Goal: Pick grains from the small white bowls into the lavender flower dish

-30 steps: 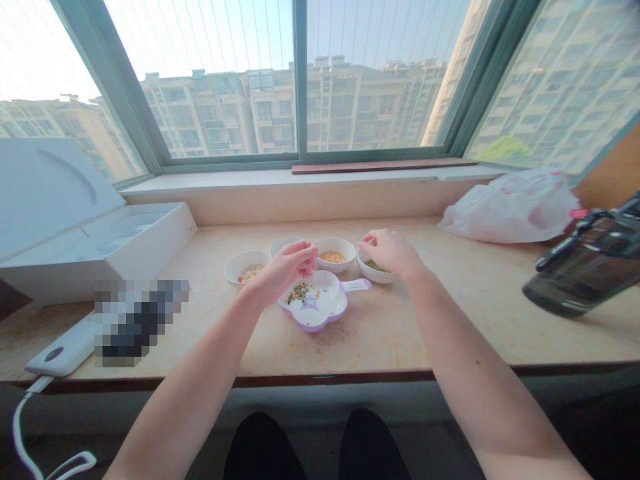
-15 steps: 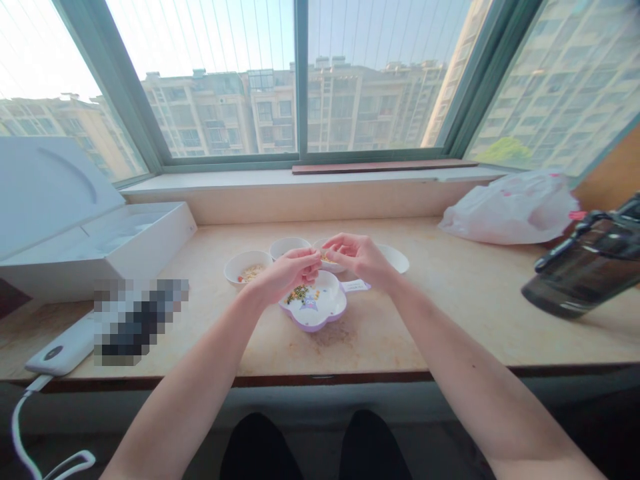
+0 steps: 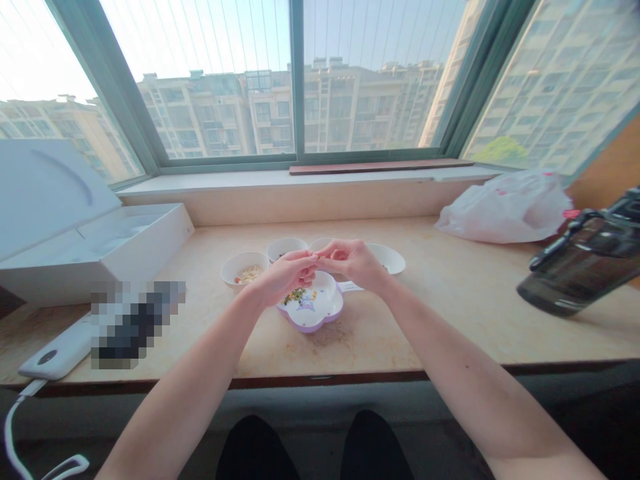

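Note:
My left hand [image 3: 291,272] and my right hand [image 3: 349,260] meet at the fingertips above a white and purple flower-shaped dish [image 3: 325,308]. Both are closed in a pinch; whatever lies between the fingers is too small to make out. Green and yellow bits [image 3: 296,295] lie in the dish's left part. Left of my left hand is a white bowl [image 3: 231,270] with pale pieces and a reddish one. Behind the hands stand two more white bowls, one at centre-left [image 3: 287,247] and one partly hidden [image 3: 323,244]. A white plate [image 3: 393,257] sits beyond my right wrist.
An open white box [image 3: 145,247] stands at the left, with a white power bank [image 3: 57,353], its cable and a blurred dark object before it. On the right are a plastic bag [image 3: 505,207] and a tilted dark bottle [image 3: 575,267]. Windows rise behind the counter.
My right hand's fingers have drawn closer together and now meet my left fingertips. More of the white plate shows. The whole view has shifted slightly.

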Demonstrator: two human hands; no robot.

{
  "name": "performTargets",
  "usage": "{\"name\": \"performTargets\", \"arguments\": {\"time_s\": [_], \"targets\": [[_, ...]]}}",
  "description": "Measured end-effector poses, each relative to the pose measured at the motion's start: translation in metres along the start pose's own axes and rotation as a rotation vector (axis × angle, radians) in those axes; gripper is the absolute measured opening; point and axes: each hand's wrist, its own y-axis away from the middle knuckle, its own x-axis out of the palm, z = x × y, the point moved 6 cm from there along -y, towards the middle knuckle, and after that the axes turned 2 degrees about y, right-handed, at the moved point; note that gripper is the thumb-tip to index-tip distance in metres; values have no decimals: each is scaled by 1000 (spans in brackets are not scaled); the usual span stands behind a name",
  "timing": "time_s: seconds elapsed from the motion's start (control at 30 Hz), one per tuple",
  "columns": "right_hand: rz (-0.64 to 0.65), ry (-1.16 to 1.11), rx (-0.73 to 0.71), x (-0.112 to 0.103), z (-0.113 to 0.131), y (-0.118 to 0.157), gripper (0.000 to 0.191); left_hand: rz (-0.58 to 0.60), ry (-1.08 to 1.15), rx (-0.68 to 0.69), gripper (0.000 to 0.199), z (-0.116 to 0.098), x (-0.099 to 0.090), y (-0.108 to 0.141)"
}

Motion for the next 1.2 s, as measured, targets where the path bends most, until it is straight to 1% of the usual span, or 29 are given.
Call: {"name": "performTargets", "arguments": {"time_s": [0.13, 0.2, 0.27, 0.33, 0.4, 0.47, 0.53, 0.63, 0.73, 0.83, 0.9, 0.97, 1.07, 1.13, 1.2], "targets": [[-37, 9, -45, -2, 1, -1, 34, -24, -71, 25, 32, -4, -1, 1], [-62, 10, -50, -4, 3, -2, 33, -65, -204, 51, 32, -7, -3, 2], [-77, -14, -39, -8, 4, -3, 35, -130, -486, 80, 29, -9, -8, 3], [-116, -54, -32, -14, 4, -4, 40, -143, -863, 110, 23, -10, -11, 3], [-201, -62, -34, -24, 2, -5, 44, -72, -1187, 126, 19, -6, -11, 3], [-305, -12, -40, -35, 0, -5, 45, 29, -1365, 119, 20, 0, -11, 2], [-374, 61, -33, -44, -2, -5, 46, 89, -1433, 99, 18, 4, -10, 2], [-433, 190, 16, -55, -4, -5, 43, 126, -1453, 61, 16, 7, -6, 2], [-456, 461, 99, -67, -6, -5, 31, 142, -1435, 28, 17, 9, -1, 3], [-403, 756, 254, -77, -16, -3, 17, 146, -1425, 22, 16, 10, 0, 4], [-345, 873, 360, -83, -24, -1, 16, 146, -1444, 26, 15, 11, 1, 4], [-291, 935, 441, -85, -31, 2, 18, 147, -1479, 33, 15, 10, 3, 4], [-208, 969, 533, -84, -37, 4, 20, 162, -1545, 48, 17, 10, 9, 5], [-161, 977, 564, -82, -40, 5, 23, 173, -1595, 60, 19, 9, 12, 5], [-142, 984, 571, -80, -41, 4, 25, 174, -1624, 68, 20, 9, 14, 6]]}}
